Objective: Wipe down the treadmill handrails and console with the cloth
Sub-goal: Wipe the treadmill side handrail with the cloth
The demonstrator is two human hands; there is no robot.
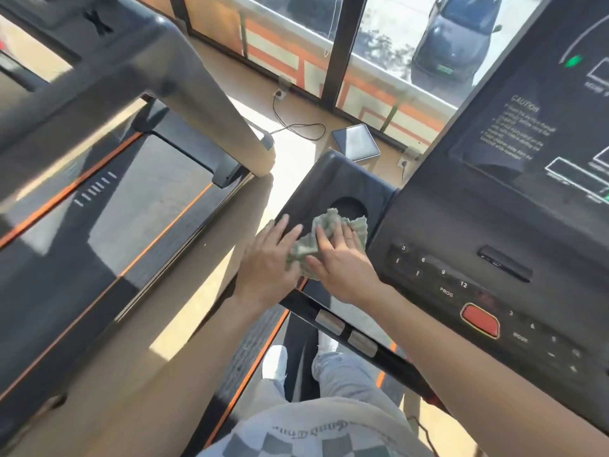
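Both hands are pressing the cloth (336, 222) onto the left wing of the console (461, 242), just near of the cup holder (347, 206). The left hand (273, 262) and right hand (342, 263) are lying flat with straight fingers, the grip fully open, pinning rather than clutching. Firm overlapping strokes, reaching into the recess, would probably be serving best.

Both bare forearms were stretched forward, converging. The left hand (273, 258) lay palm down with fingers straight; the right hand (342, 263) lay flat just beside it, fingers slightly spread.
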